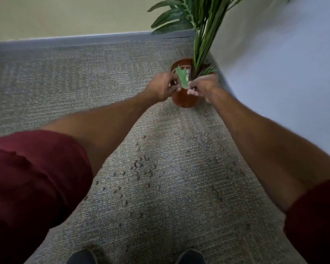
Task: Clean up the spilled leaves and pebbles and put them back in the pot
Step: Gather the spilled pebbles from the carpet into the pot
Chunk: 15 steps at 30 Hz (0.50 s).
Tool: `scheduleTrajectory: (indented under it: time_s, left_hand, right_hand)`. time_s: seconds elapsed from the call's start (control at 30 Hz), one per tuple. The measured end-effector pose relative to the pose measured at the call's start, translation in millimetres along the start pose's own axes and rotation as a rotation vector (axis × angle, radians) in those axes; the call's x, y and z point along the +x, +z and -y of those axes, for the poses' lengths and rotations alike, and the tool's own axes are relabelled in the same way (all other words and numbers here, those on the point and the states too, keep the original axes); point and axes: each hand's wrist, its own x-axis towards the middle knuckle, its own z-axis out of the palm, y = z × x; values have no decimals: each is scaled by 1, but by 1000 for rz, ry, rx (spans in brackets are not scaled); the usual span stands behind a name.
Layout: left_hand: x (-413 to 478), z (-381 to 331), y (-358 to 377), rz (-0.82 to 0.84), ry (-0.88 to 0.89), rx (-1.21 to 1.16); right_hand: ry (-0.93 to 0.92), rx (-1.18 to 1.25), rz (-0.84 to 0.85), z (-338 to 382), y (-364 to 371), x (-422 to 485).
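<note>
A brown pot (183, 98) stands on the carpet in the corner, with tall green plant stems (203, 40) rising from its right side. Both my hands are over the pot's mouth. My left hand (163, 86) and my right hand (203, 86) hold a bunch of green leaves (182, 77) between them, fingers curled; the frame is blurred. Several small brown pebbles (141, 168) lie scattered on the carpet between me and the pot, with another patch of pebbles (204, 141) closer to the right wall.
Grey carpet (65, 82) covers the floor. A beige wall with a grey baseboard (84, 40) runs along the back, and a white wall (284, 73) closes the right side. My two dark shoes (82, 256) show at the bottom edge.
</note>
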Motion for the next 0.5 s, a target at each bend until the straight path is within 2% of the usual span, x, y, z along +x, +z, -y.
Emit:
scheduleTrajectory:
  time_s: [0.17, 0.27, 0.4, 0.5]
  left_hand:
    - [53, -16, 11, -73, -21, 105]
    - [68, -16, 16, -33, -51, 135]
    - [67, -10, 18, -39, -53, 76]
    - [58, -6, 14, -89, -67, 13]
  right_hand:
    - [7, 19, -72, 8, -5, 45]
    - [-13, 28, -86, 10, -3, 51]
    - [-21, 77, -99, 14, -3, 44]
    - [-41, 17, -132, 14, -6, 34]
